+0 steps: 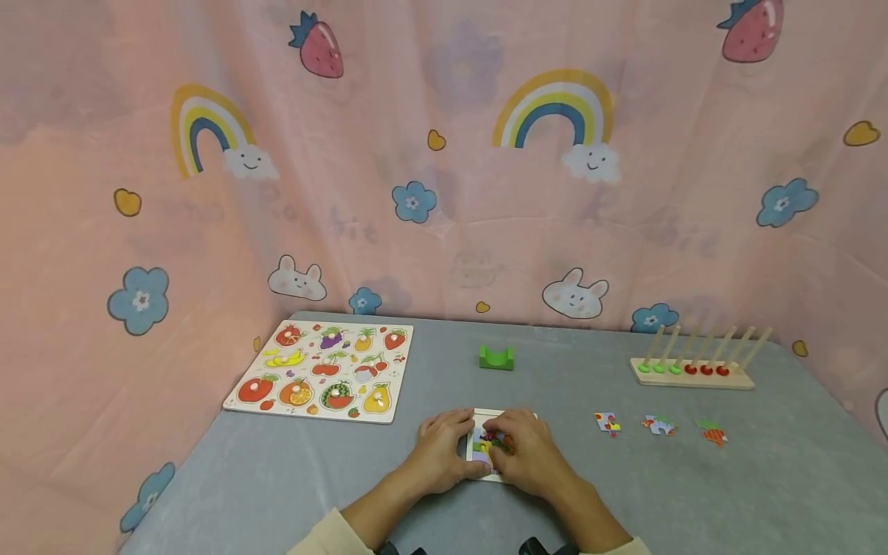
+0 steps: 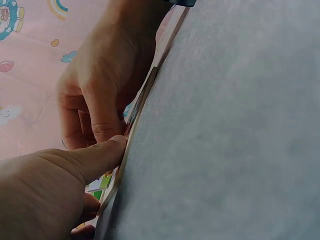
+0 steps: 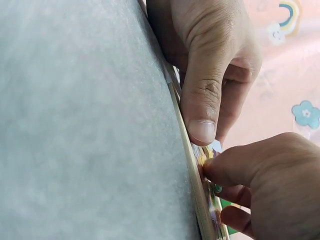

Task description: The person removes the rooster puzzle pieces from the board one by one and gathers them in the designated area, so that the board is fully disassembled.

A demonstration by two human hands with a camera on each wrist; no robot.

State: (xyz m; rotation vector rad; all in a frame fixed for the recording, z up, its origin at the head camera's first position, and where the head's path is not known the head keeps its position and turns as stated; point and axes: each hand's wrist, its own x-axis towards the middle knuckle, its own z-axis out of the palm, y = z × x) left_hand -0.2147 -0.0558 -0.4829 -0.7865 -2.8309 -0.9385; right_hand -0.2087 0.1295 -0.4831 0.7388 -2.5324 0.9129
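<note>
In the head view, a small jigsaw board (image 1: 486,414) with a pale wooden rim lies on the grey table, colourful pieces inside it. My left hand (image 1: 440,453) holds the board at its left side, thumb along the near edge and fingers toward the far corner. Over the board's right half, my right hand (image 1: 529,453) pinches a jigsaw piece (image 1: 501,441) between thumb and curled fingers; the hand covers much of it. Seen from the right wrist, the right thumb and fingertips touch the pieces just inside the board's wooden edge (image 3: 187,140).
Three loose jigsaw pieces (image 1: 659,425) lie in a row to the right. A fruit peg puzzle (image 1: 391,385) sits at the left. Behind the hands stands a green cradle-shaped block (image 1: 496,360). At the back right is a wooden peg stand (image 1: 694,378) with green and red beads.
</note>
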